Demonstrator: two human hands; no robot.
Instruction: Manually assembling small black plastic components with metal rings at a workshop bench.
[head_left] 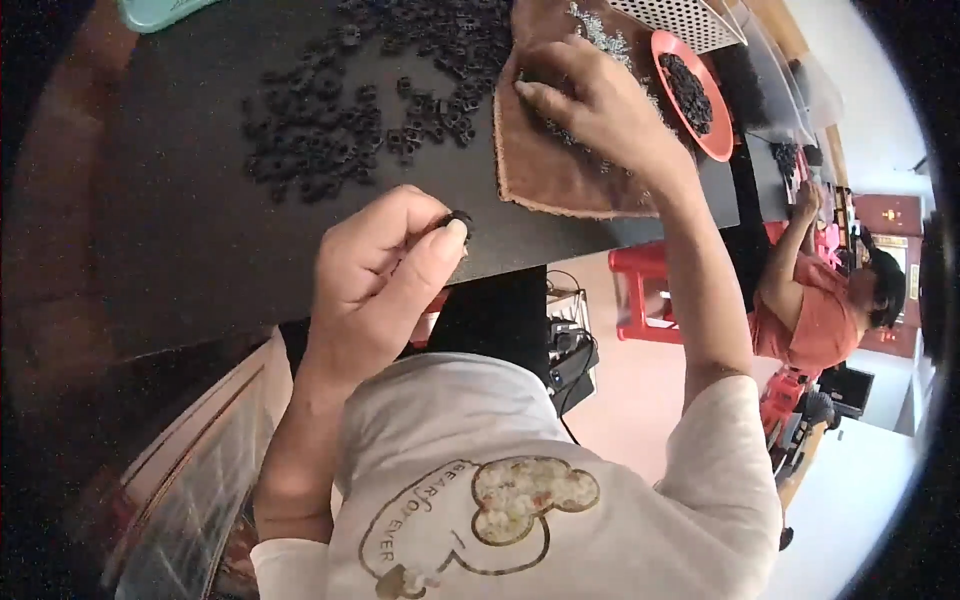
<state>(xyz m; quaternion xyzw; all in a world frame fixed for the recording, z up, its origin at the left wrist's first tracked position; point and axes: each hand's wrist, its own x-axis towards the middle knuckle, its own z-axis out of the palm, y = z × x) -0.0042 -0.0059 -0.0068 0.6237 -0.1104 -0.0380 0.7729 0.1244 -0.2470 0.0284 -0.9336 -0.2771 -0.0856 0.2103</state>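
Pinching a small black ring [458, 218], the left hand [385, 270] may drop it off the bench [180, 240] edge — right hand [590, 100], fingers curled, could scatter the tiny metal bits [600, 40] it presses on the brown cloth [545, 170].

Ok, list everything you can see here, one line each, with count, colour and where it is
small parts: many, black, scattered on the table, upper left
table: one, black, across the upper half
cloth: one, brown, on the table under the right hand
metal bits: a small pile, silvery, on the cloth's far end
dish: one, red, right of the cloth, holding black parts
perforated tray: one, white, top edge
tray corner: one, pale green, top left
stool: one, red, on the floor
co-worker: one, orange top, far right
left hand: pinching one small black part
right hand: fingers down on the cloth
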